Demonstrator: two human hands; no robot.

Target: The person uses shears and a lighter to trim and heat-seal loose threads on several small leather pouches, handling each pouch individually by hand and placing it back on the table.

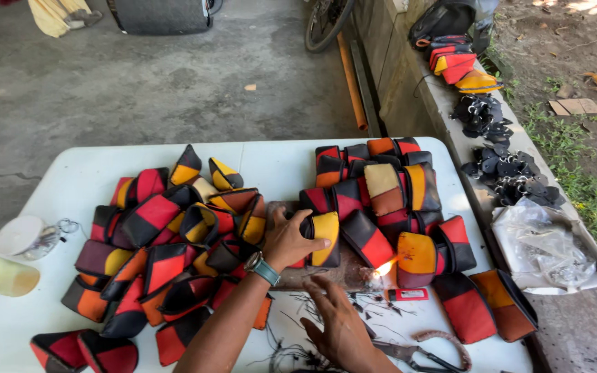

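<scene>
Head view: the left hand (pixel 286 242) grips a yellow-and-black pouch (pixel 324 238) upright just left of the small flame (pixel 383 269). The right hand (pixel 336 321), flat and holding nothing, rests below the flame. Judged: bring only stray threads near it, briefly.

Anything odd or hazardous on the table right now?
Yes: an open flame burns beside the right hand, close to an orange pouch, with loose thread scraps strewn nearby.
</scene>
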